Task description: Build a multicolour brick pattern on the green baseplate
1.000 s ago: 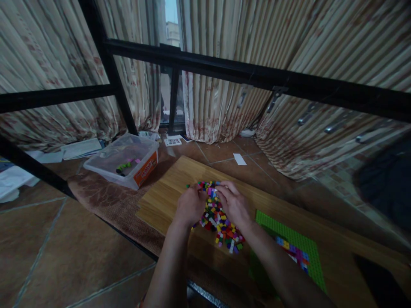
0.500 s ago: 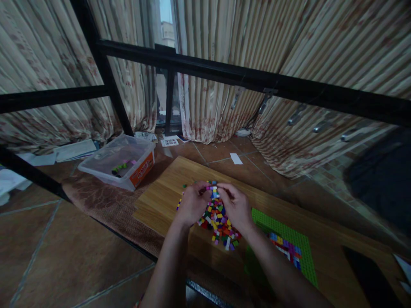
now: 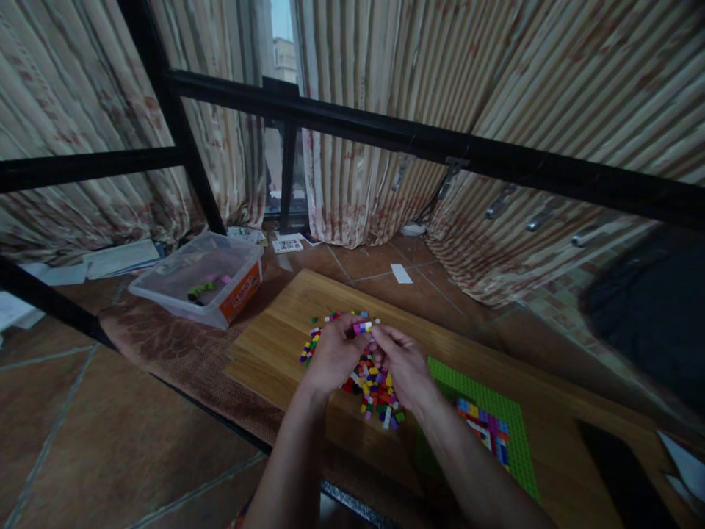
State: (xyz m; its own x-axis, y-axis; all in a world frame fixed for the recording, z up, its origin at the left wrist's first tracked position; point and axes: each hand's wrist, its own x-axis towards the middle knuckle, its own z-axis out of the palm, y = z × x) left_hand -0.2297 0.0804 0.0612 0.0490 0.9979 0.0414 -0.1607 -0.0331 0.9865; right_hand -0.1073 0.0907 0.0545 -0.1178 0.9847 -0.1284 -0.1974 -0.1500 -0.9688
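My left hand [image 3: 337, 354] and my right hand [image 3: 401, 361] meet above a heap of small toy bricks [image 3: 375, 386] on a wooden board. Between their fingertips is a short row of joined toy bricks [image 3: 362, 328], purple at the left end and white at the right. Both hands are closed on it, the left at the purple end, the right thumb and fingers at the white end. Part of the heap is hidden behind the hands. Right of my right forearm lies a green baseplate [image 3: 515, 411] with a patch of coloured bricks [image 3: 485, 422] pressed onto it.
A clear plastic box [image 3: 190, 257] with an orange label and a few pieces inside stands left of the wooden board [image 3: 275, 316]. A dark flat object [image 3: 617, 470] lies at the board's right. A black metal rail [image 3: 352, 117] crosses in front of the curtains [image 3: 352, 191].
My hands have drawn closer together around the brick row, and the right fingers now curl more over its white end. The view has shifted slightly.
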